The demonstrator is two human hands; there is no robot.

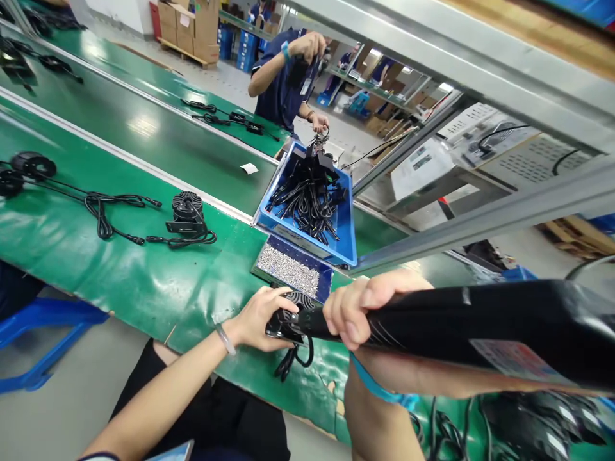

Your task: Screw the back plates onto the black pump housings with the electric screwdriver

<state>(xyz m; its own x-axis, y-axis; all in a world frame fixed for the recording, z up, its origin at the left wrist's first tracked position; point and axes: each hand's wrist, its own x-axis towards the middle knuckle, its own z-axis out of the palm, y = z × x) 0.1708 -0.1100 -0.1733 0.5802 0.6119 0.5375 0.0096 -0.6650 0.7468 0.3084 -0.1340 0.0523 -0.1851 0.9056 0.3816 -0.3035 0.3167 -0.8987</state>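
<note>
My left hand (pixel 259 318) is closed around a black round finned unit (pixel 301 298) with a bracket, held low over the green bench. A looped black cable (pixel 287 366) hangs from it. In my right hand (pixel 353 314) is a black electric screwdriver (pixel 446 326), gripped near its front end and lying almost level. Its nose reaches the side of the unit, beside my left fingers; the exact contact at the tip is hidden. Just beyond my hands sits a shallow blue tray (pixel 327 282) of small silvery screws.
Behind the tray stands a blue bin (pixel 307 242) of black cabled parts. Another finned unit (pixel 187 212) and cables (pixel 103 211) lie left. More black parts (pixel 533 422) are at lower right. A co-worker (pixel 283 83) stands across the bench. A metal frame (pixel 408 246) crosses the right side.
</note>
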